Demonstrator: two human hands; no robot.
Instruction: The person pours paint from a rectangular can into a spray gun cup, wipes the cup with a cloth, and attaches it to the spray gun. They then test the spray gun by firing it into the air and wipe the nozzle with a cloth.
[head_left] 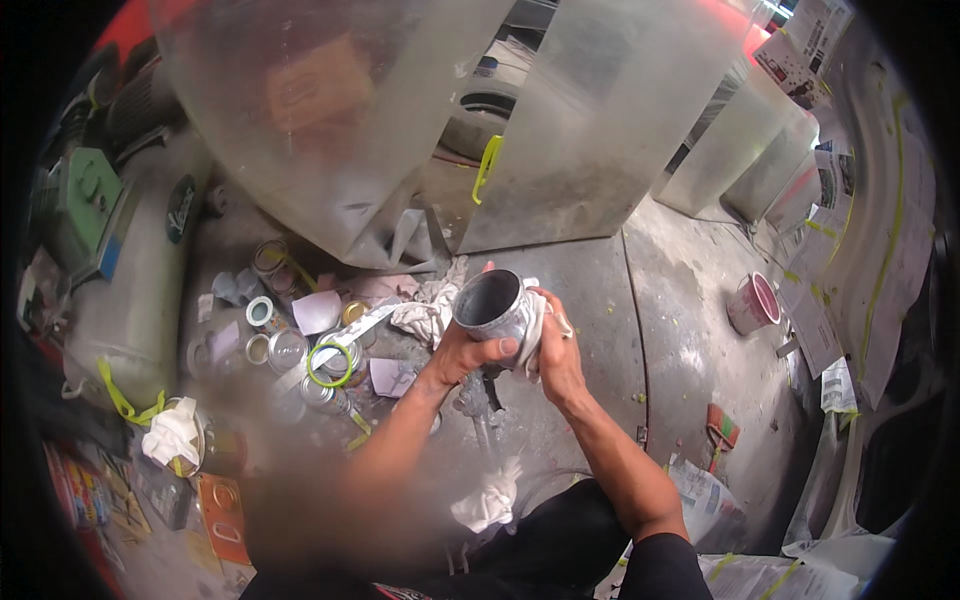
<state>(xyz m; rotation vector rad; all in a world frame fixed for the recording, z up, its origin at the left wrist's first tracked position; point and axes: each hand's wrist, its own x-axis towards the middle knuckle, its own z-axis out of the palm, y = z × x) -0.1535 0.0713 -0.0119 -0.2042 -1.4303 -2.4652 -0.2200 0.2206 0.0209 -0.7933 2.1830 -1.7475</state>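
In the middle of the head view my left hand (463, 355) grips a metal cup (483, 300) with a dark inside, its open top tilted up toward me. My right hand (558, 355) is closed on a crumpled white cloth (531, 325), pressed to the cup's right side. A dark and silver metal fitting (478, 400), perhaps part of a spray gun, hangs below the cup and is partly hidden by my hands.
Several cans (288, 350), tape rolls and rags (430, 312) litter the floor (600, 300) at left, beside a tank (130, 310). Translucent panels (590, 130) stand ahead. A pink bucket (750, 305), a brush (722, 430) and paper-masked bodywork (870, 250) are at right.
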